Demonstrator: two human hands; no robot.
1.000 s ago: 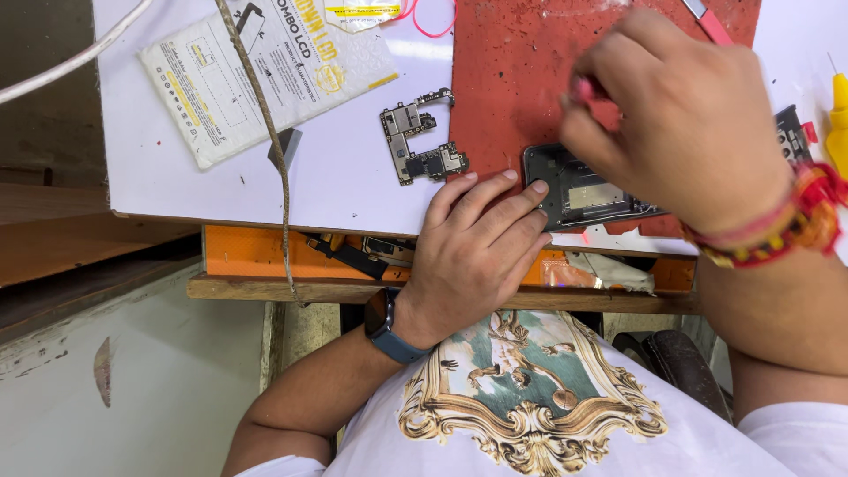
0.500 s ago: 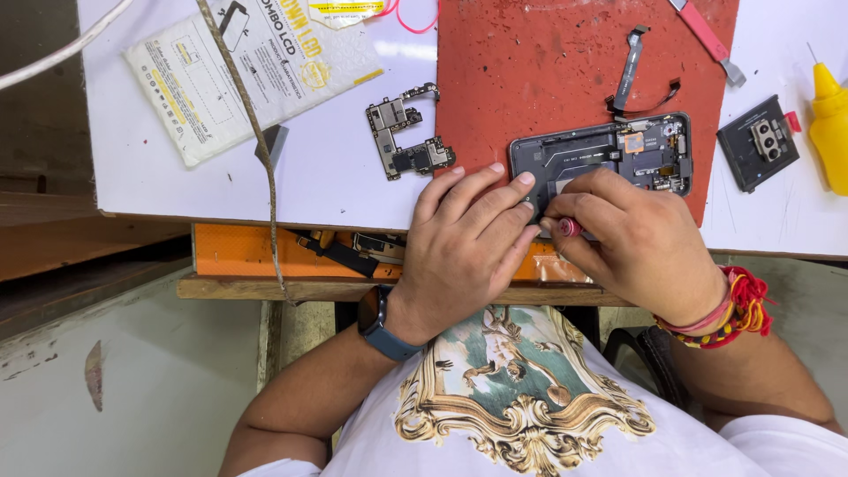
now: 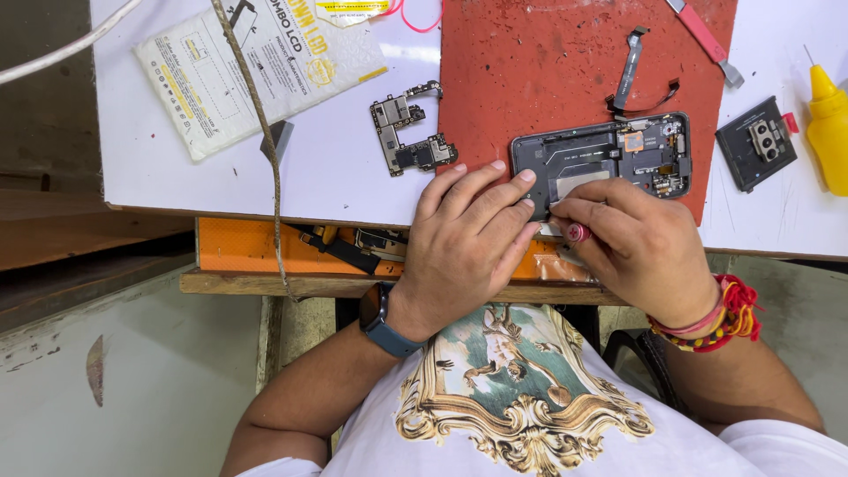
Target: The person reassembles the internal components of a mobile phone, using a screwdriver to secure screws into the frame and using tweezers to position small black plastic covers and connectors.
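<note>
An opened dark phone body point(image 3: 609, 159) lies on a red work mat point(image 3: 548, 71), its insides showing. My left hand point(image 3: 468, 243) rests flat beside it, fingertips pressing its near left corner. My right hand point(image 3: 632, 243) grips a small screwdriver with a red end point(image 3: 576, 232), its tip at the phone's near edge. A loose circuit board point(image 3: 408, 137) lies on the white table just left of the mat.
A flex cable point(image 3: 632, 66) and a red-handled tool point(image 3: 702, 35) lie on the mat. A camera cover part point(image 3: 757, 141) and a yellow squeeze bottle point(image 3: 829, 124) sit at the right. A printed white packet point(image 3: 256, 66) lies at the left, crossed by a brown cord point(image 3: 265, 150).
My right hand has come down from above the mat to the phone's near edge with the screwdriver. The left hand has stayed on the phone's corner.
</note>
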